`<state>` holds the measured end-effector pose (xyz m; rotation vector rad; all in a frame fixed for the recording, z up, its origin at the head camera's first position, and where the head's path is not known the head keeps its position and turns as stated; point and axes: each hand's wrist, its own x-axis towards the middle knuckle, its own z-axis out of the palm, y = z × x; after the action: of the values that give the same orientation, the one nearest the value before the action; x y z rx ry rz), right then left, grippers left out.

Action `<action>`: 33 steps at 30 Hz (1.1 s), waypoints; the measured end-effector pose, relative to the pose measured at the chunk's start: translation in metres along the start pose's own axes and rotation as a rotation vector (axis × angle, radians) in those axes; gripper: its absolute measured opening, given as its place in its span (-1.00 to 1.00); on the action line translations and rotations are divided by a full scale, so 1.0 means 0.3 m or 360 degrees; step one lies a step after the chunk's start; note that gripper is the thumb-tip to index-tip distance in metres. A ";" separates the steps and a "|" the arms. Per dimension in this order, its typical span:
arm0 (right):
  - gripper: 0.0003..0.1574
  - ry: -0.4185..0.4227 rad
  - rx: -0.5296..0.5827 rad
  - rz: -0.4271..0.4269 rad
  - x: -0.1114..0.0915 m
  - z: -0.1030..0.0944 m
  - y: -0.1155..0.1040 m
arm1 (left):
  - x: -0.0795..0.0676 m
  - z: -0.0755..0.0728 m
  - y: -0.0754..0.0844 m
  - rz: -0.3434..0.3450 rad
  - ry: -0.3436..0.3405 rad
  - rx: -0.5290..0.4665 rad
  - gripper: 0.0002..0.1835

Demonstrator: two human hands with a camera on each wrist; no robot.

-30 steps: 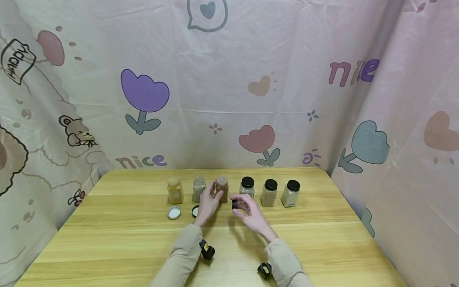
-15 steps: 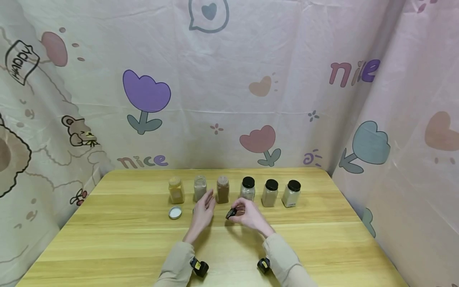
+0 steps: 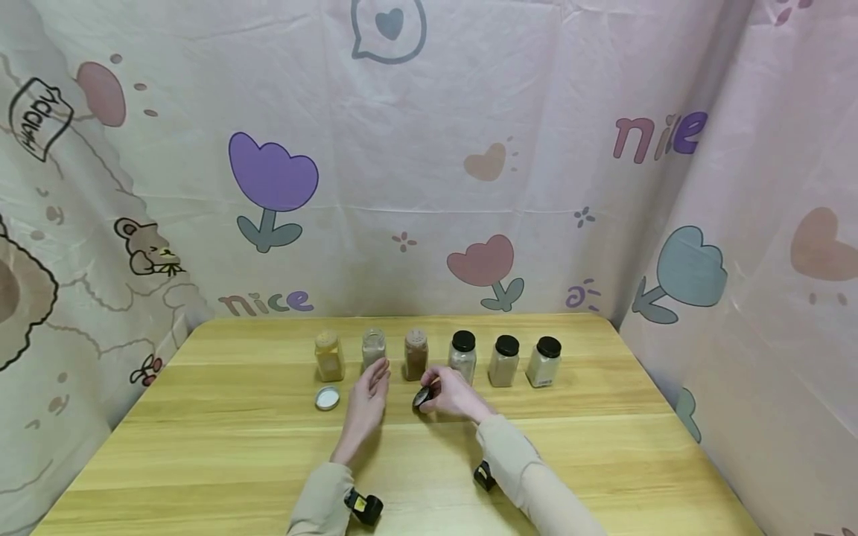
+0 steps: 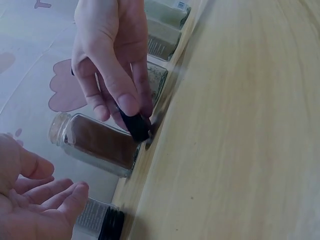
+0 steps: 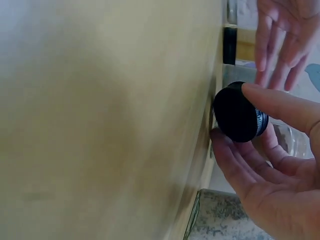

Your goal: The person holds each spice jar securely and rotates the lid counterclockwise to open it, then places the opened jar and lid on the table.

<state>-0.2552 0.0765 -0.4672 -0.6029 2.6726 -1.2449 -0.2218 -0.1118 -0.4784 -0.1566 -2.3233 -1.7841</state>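
Note:
My right hand (image 3: 457, 393) pinches a black screw lid (image 3: 422, 397) between thumb and fingers, tilted and close over the table in front of the brown-filled jar (image 3: 415, 357). In the right wrist view the lid (image 5: 236, 114) shows its flat black top, its edge right at the tabletop. The brown jar stands uncapped, with a pale perforated top. My left hand (image 3: 365, 408) holds nothing. Its relaxed fingers are in front of the uncapped jar of greyish powder (image 3: 373, 348), hiding part of it. In the left wrist view the left hand (image 4: 37, 200) shows loosely bent fingers.
Left of these stands an uncapped yellow-filled jar (image 3: 329, 359), with an upturned lid (image 3: 327, 397) before it. To the right are three black-capped jars: one (image 3: 462, 356) beside my right hand, then another (image 3: 504, 365) and the last (image 3: 544, 365). A printed curtain hangs behind the table.
My left hand has let go of the brown jar and drawn back to the left. My right hand has lowered the lid towards the table and moved left, tipping the lid over.

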 end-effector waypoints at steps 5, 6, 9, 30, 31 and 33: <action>-0.51 0.0010 -0.0122 -0.0094 0.017 0.014 -0.006 | 0.000 -0.008 -0.005 -0.0003 0.0004 0.0012 -0.53; -0.50 0.0008 -0.0145 -0.0113 0.020 0.015 -0.008 | 0.001 -0.008 -0.006 -0.0002 0.0004 0.0010 -0.53; -0.50 0.0013 -0.0223 -0.0178 0.027 0.019 -0.018 | 0.001 -0.010 -0.010 -0.0003 0.0008 0.0010 -0.53; -0.53 0.0166 -0.0207 -0.0291 -0.007 0.017 -0.030 | -0.002 -0.008 -0.008 -0.0041 -0.0002 0.0005 -0.52; -0.53 0.0198 -0.0123 -0.0315 -0.017 0.011 -0.030 | -0.003 -0.008 -0.008 -0.0046 -0.0002 0.0001 -0.52; -0.50 0.0274 0.0079 -0.0371 -0.036 -0.004 -0.030 | -0.003 -0.008 -0.007 -0.0051 -0.0002 -0.0006 -0.52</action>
<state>-0.2429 0.0765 -0.4602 -0.8573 2.7622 -1.4805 -0.2212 -0.1146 -0.4801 -0.1218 -2.3364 -1.8036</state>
